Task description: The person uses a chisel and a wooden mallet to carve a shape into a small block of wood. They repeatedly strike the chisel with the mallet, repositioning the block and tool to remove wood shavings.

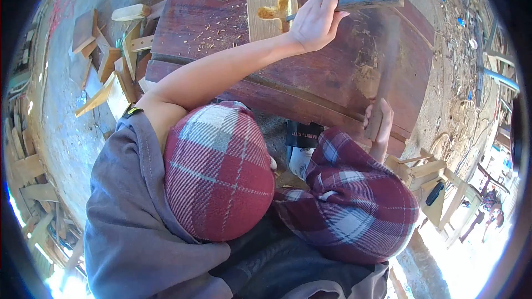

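My left hand [316, 21] is closed around a chisel [370, 0] with a worn blue handle, held nearly level. Its blade tip meets the edge of a carved hollow in a pale wooden block [257, 30]. The hollow has rounded lobes and looks yellowish inside. My right hand [382, 122] grips the lower end of a long wooden mallet [390, 55], whose upper part is smeared by motion. The mallet stands to the right of the chisel, apart from its handle end. Block and hands are over a reddish-brown wooden work surface [338, 75].
Wood chips lie scattered around the block. Several wood offcuts [108, 58] are piled on the floor at left. At right stand wooden frame pieces [429, 174] and, farther off, another person [490, 205]. My plaid-covered knees [219, 171] are close below the work surface.
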A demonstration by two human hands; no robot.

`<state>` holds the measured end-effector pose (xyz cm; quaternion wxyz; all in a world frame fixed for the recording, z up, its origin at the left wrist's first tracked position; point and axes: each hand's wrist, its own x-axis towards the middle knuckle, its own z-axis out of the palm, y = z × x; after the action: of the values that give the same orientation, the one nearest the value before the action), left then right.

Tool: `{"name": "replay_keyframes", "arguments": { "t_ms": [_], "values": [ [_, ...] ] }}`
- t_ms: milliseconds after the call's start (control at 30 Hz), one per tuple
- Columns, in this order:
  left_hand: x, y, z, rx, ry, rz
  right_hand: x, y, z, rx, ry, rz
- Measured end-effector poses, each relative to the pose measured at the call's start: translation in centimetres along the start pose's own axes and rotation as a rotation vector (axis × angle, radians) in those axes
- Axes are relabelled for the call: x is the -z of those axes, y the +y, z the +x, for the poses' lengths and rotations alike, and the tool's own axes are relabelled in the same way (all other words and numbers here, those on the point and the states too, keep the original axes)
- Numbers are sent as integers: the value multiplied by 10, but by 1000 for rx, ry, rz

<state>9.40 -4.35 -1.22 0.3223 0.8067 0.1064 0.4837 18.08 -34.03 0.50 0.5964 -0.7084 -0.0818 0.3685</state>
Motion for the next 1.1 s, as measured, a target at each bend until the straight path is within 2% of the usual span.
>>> {"name": "replay_keyframes", "arguments": {
  "t_ms": [33, 100, 167, 200, 233, 333, 367, 400, 467, 567, 667, 700, 733, 900, 933, 1000, 1067, 1100],
  "values": [
    [-1, -1, 1, 8, -5, 2, 1, -3, -3, 22, 21, 3],
    [-1, -1, 1, 26, -26, 2, -3, -15, -14, 238, 45, 254],
    [-1, -1, -2, -13, -44, 1, 1, -37, -22, 504, 2, 320],
    [-1, 0, -1, -39, -51, -4, 7, -55, -25, 663, -61, 252],
    [-2, 1, 0, -35, -66, 1, -42, -77, -51, 640, 97, 340],
    [-3, 2, -2, -32, -78, 18, -47, -66, -45, 625, 152, -116],
    [-4, 0, -3, -38, -63, 25, -39, -55, -36, 482, 131, -284],
    [-3, 0, -2, -41, -49, 33, -38, -52, -29, 463, 83, -436],
    [-3, 0, -2, -27, -68, 38, -44, -50, -40, 351, 165, -216],
    [-4, 0, -5, 4, -89, 29, -41, -75, -51, 513, 148, 40],
    [-8, -3, -1, -19, -116, 17, -38, -56, -37, 572, 161, -5],
    [-9, -5, -2, -26, -123, 18, -36, -51, -32, 465, 169, -309],
    [-10, -8, -2, -11, -151, 46, -38, -42, -29, 415, 93, -486],
    [-8, -13, -7, 3, -233, 94, -43, -50, -39, 469, 139, -343],
    [-8, -12, -8, 2, -241, 89, -44, -58, -45, 407, 92, -215],
    [-7, -10, -8, -6, -247, 78, -56, -62, -46, 473, 150, -79],
    [-7, -10, -8, -20, -233, 81, -34, -33, -25, 597, 132, -282],
    [-8, -10, -8, -25, -224, 84, -24, -24, -24, 406, 120, -454]
  ]
}}
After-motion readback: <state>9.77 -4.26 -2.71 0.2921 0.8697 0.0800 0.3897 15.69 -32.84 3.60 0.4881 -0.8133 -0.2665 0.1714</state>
